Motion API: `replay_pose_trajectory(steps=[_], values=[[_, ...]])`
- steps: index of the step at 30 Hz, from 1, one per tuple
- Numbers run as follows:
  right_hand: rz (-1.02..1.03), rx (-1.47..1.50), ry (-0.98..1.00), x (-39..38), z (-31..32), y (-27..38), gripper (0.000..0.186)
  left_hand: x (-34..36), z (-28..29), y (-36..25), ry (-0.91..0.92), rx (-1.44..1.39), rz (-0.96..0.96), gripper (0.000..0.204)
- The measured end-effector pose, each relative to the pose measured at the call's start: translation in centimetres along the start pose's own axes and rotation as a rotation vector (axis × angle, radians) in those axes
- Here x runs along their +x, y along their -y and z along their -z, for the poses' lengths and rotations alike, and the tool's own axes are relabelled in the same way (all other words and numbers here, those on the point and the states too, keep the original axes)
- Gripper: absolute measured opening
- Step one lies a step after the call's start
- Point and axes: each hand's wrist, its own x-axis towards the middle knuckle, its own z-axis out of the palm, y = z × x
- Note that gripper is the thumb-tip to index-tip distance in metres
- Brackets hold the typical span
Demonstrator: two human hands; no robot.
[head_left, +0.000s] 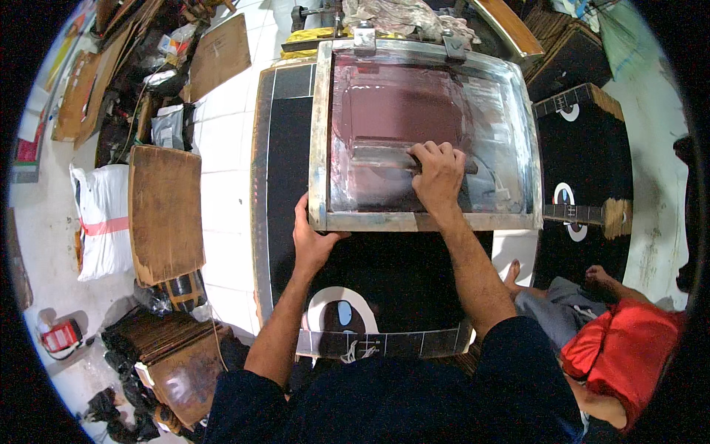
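A screen-printing frame (421,222) lies over black fabric (392,259) that is stretched on a board. Dark maroon ink (407,107) coats the mesh in the frame's far and middle part. My right hand (438,174) is closed around a squeegee (377,153), which lies crosswise on the mesh at the near edge of the thick ink. At the frame's near left corner, my left hand (313,243) grips the rim, fingers along the outer side and thumb by the near edge. A printed cartoon eye (342,312) shows on the fabric nearer to me.
Two metal clamps (364,38) hold the frame's far edge. Another black printed panel (584,163) lies to the right. A person in a red top (629,337) is close by at lower right. Wooden boards (166,214) and a white sack (107,222) stand at left.
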Motion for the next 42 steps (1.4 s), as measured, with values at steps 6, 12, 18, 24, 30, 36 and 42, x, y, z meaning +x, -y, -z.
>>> replay_pose_trajectory(steps=[6,12,18,24,30,36,42], values=[[0.008,0.055,-0.424,-5.2,4.0,2.8,0.037,-0.9,1.0,-2.2,-0.035,0.072,-0.162,0.114],[0.116,0.037,-0.749,0.8,13.5,4.6,0.039,0.6,4.8,-13.9,-0.095,-0.174,-0.301,0.114],[0.16,-0.027,-0.799,11.5,24.0,5.9,0.043,1.5,11.3,-15.5,-0.09,-0.27,-0.415,0.1],[0.11,-0.036,-0.735,14.2,25.7,5.9,0.035,-6.3,20.7,12.6,-0.38,0.088,0.008,0.055],[0.057,-0.084,-0.702,15.5,26.0,5.6,0.034,-28.7,16.2,38.0,0.05,0.707,0.428,0.057],[-0.092,-0.132,-0.579,16.5,27.1,5.5,0.037,-39.8,10.1,39.0,-0.214,0.01,0.591,0.036],[-0.068,-0.043,-0.559,17.3,27.2,4.9,0.037,-41.0,9.1,37.9,-0.326,0.088,0.377,0.029]])
